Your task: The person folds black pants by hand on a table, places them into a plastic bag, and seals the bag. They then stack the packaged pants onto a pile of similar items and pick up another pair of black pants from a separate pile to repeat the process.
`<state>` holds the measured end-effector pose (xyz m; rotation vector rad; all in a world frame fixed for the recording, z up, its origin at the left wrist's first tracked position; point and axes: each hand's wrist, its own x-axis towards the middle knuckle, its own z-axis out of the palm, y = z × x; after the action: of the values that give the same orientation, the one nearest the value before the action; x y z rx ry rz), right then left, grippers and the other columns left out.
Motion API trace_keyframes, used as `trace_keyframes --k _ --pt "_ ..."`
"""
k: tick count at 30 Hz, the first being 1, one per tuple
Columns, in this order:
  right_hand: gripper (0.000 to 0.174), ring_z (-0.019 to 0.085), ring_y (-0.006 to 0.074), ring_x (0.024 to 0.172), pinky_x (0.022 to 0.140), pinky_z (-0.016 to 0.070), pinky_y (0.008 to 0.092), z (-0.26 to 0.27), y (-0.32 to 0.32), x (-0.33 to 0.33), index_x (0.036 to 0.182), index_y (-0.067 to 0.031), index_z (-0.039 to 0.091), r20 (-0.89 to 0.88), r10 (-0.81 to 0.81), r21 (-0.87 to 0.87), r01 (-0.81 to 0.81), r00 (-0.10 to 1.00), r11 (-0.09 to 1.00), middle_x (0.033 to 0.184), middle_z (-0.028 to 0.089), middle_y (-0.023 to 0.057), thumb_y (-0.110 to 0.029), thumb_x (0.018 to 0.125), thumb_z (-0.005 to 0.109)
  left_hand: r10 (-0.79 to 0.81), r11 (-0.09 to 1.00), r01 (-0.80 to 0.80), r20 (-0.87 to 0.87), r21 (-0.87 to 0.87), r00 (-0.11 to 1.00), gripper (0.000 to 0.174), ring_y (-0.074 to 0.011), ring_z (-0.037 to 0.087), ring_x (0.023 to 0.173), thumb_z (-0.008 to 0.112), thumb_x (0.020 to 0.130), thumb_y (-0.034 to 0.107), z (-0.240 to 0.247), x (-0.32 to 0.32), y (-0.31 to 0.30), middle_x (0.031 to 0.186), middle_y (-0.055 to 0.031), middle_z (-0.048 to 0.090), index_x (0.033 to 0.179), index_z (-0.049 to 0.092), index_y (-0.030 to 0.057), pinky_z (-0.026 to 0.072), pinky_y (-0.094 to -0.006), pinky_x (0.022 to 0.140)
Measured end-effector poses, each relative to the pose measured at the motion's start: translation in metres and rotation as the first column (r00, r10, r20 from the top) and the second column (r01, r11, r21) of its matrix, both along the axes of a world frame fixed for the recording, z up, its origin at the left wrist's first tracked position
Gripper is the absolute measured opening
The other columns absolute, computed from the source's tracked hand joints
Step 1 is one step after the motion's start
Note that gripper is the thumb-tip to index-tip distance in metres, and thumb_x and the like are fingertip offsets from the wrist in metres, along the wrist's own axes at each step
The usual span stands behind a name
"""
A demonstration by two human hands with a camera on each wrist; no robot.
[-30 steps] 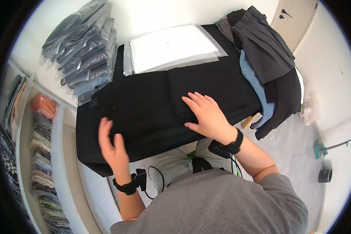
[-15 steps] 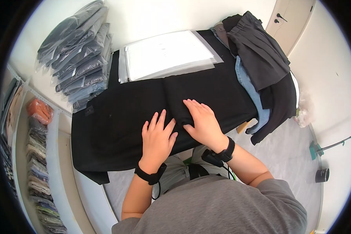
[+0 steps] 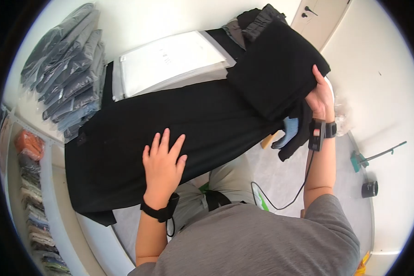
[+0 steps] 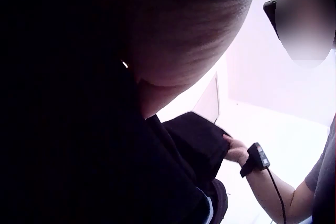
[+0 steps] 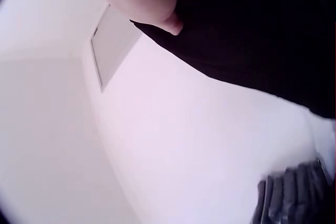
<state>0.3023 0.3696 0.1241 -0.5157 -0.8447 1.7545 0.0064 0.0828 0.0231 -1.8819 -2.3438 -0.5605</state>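
Observation:
A long black garment [image 3: 207, 119] lies spread along the table, a small dark label at its left end. My left hand [image 3: 162, 161] rests on it near the front edge, fingers straight and spread. At the right, my right hand [image 3: 321, 94] grips the edge of a raised, squarish panel of black cloth [image 3: 278, 69], thumb along the near face and the other fingers hidden behind. In the right wrist view the thumb [image 5: 170, 24] presses against the cloth. The left wrist view, mostly dark, also shows the right hand [image 4: 235, 148] holding up the panel.
White sheets in clear plastic bags [image 3: 170, 62] lie at the back of the table. Plastic-wrapped folded garments [image 3: 69, 73] are stacked at the back left. Other clothes [image 3: 262, 25] are heaped behind the raised cloth. A shelf with folded garments [image 3: 34, 198] stands at left.
My left hand has come in from the left and down onto the cloth. My right hand, earlier on the cloth mid-table, has moved right and lifted the black panel over the heaped clothes.

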Motion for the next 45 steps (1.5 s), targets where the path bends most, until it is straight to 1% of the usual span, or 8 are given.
trace_keyframes --k 9,10,12,15,18,32,41,45 --pt "0.036 0.055 0.0278 0.116 0.103 0.0410 0.0355 -0.065 0.033 0.062 0.124 0.0023 0.053 0.232 -0.383 0.039 0.385 0.894 0.922 0.124 0.059 0.0154 -0.009 0.090 0.059 0.005 0.999 -0.005 -0.013 -0.034 1.000 0.050 -0.0354 0.034 0.134 0.058 0.086 0.022 0.002 0.002 0.001 0.145 -0.0146 0.038 0.135 0.051 0.0199 0.0247 -0.0539 0.108" --pt "0.038 0.056 0.0271 0.115 0.101 0.0412 0.0345 -0.065 0.031 0.061 0.123 0.0032 0.053 0.342 -0.526 0.222 0.477 0.779 0.851 0.121 0.059 0.0151 -0.008 0.087 0.060 0.013 0.999 -0.014 -0.021 -0.035 1.000 0.050 -0.0352 0.034 0.134 0.058 0.086 0.022 0.002 0.002 0.001 0.146 -0.0144 0.038 0.135 0.051 0.0198 0.0246 -0.0539 0.108" --pt "0.053 0.053 0.0300 0.116 0.102 0.0382 0.0365 -0.048 0.000 0.023 0.120 0.0073 0.052 0.216 -0.976 0.918 0.347 -0.037 0.190 0.118 0.058 0.0204 0.004 0.068 0.057 0.007 0.999 -0.008 -0.026 -0.045 1.000 0.050 -0.0350 0.034 0.134 0.058 0.086 0.022 0.001 0.003 0.000 0.146 -0.0141 0.038 0.135 0.051 0.0197 0.0244 -0.0538 0.108" --pt "0.064 0.046 0.0308 0.125 0.109 0.0305 0.0422 -0.029 -0.024 0.007 0.122 -0.0070 0.054 0.428 -0.840 0.842 -0.485 0.333 0.237 0.123 0.057 0.0130 0.012 0.062 0.046 0.013 1.000 -0.014 -0.033 -0.021 0.999 0.049 -0.0350 0.034 0.134 0.058 0.086 0.021 -0.001 0.002 0.001 0.146 -0.0137 0.037 0.135 0.050 0.0197 0.0246 -0.0536 0.108" --pt "0.072 0.030 0.0276 0.139 0.115 0.0196 0.0476 -0.053 -0.028 0.003 0.134 -0.0106 0.046 0.733 -0.667 0.549 -0.696 0.135 0.463 0.137 0.050 0.0089 0.011 0.066 0.052 0.013 1.000 -0.014 -0.035 -0.021 0.999 0.049 -0.0351 0.034 0.134 0.057 0.086 0.021 0.000 0.002 0.001 0.146 -0.0135 0.038 0.135 0.050 0.0197 0.0242 -0.0536 0.108" --pt "0.053 0.050 0.0268 0.123 0.103 0.0388 0.0339 -0.046 0.017 0.008 0.123 -0.0054 0.058 0.911 -0.370 0.403 -0.573 0.180 0.713 0.138 0.050 0.0092 -0.013 0.074 0.075 0.000 0.998 0.004 -0.069 0.055 0.998 0.051 -0.0364 0.039 0.130 0.063 0.083 0.022 -0.004 0.001 0.001 0.142 -0.0158 0.042 0.133 0.052 0.0196 0.0290 -0.0556 0.104" --pt "0.065 0.042 0.0305 0.130 0.104 0.0380 0.0415 -0.075 0.010 -0.012 0.130 -0.0097 0.051 0.565 -0.825 0.558 -0.751 0.031 0.353 0.139 0.048 0.0133 0.006 0.068 0.062 0.004 1.000 -0.002 -0.055 0.028 0.998 0.049 -0.0364 0.037 0.131 0.059 0.085 0.022 -0.002 0.002 0.001 0.144 -0.0154 0.040 0.134 0.052 0.0191 0.0272 -0.0547 0.106" --pt "0.063 0.047 0.0338 0.125 0.106 0.0362 0.0431 -0.057 -0.015 -0.026 0.129 -0.0105 0.051 0.692 -0.664 0.703 -0.475 0.283 0.529 0.131 0.053 0.0175 0.009 0.069 0.055 0.009 1.000 -0.009 -0.046 0.002 0.999 0.048 -0.0355 0.035 0.134 0.056 0.087 0.021 -0.001 0.002 0.001 0.146 -0.0148 0.038 0.135 0.051 0.0186 0.0247 -0.0533 0.108"
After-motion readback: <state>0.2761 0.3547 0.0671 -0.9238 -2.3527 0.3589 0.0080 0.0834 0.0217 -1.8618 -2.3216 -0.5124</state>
